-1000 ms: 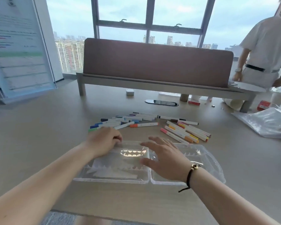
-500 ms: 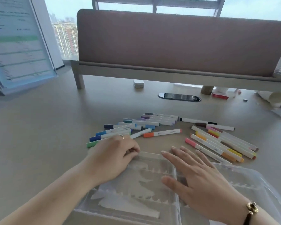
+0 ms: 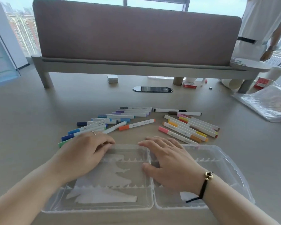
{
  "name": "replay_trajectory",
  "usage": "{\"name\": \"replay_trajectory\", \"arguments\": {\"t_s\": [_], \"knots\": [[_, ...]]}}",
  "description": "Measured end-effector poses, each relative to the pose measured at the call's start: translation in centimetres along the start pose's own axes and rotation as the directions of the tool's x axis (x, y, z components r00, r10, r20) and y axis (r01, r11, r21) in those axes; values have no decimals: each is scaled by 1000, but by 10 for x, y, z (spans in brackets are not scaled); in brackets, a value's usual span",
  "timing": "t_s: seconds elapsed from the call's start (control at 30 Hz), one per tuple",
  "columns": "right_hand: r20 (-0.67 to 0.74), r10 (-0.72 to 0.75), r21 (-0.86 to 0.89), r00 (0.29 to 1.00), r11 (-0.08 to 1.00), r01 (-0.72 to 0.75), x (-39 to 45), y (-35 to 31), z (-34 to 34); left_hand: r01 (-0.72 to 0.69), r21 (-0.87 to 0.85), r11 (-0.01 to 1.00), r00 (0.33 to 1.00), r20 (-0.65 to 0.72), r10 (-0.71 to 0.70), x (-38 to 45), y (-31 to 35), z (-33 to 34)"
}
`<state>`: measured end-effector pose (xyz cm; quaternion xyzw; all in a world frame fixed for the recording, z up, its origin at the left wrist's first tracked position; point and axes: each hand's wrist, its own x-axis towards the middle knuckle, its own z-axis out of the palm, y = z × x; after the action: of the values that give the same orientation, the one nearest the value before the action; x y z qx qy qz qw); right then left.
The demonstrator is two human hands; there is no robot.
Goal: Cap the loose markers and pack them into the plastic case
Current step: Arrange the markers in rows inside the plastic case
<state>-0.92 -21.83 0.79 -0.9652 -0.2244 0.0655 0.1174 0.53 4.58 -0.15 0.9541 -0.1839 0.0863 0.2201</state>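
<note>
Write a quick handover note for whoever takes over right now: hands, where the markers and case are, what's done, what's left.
Left hand: fingers curled on the far rim of the open case, holding no marker.
Right hand: flat, fingers straight, on the case's middle.
Markers: cool colours and warm colours lie on the table beyond the case; an orange one between.
Done: case open, nothing packed.
Left: check caps, pack all markers.

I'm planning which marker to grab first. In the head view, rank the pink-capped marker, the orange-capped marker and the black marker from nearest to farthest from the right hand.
From the right hand:
1. Pink-capped marker, just beyond the fingers, to their right.
2. Orange-capped marker, farther up, centre-left.
3. Black marker, at the far edge of the spread.
</note>
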Motion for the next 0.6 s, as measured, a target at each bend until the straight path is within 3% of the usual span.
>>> {"name": "replay_trajectory", "arguments": {"t_s": [0.17, 0.33, 0.4, 0.5, 0.6], "knots": [[-27, 18, -2, 999, 1000, -18, -10, 16, -4, 9, -124, 992, 1000, -18, -12, -5, 7, 0], [49, 34, 94, 998, 995, -39, -17, 26, -23, 6, -73, 997, 999, -45, -9, -8, 19, 7], [-68, 58, 190, 996, 981, -44, -3, 32, -39, 16, -63, 998, 999, -46, -18, -3, 22, 8], [-315, 115, 64, 942, 993, -99, 46, 55, -58, 61, -105, 993, 993, -94, -71, 4, 22, 7], [-231, 237, -43, 944, 967, -253, 100, 78, -65, 69, -155, 985, 982, -164, -95, 3, 19, 6]]}}
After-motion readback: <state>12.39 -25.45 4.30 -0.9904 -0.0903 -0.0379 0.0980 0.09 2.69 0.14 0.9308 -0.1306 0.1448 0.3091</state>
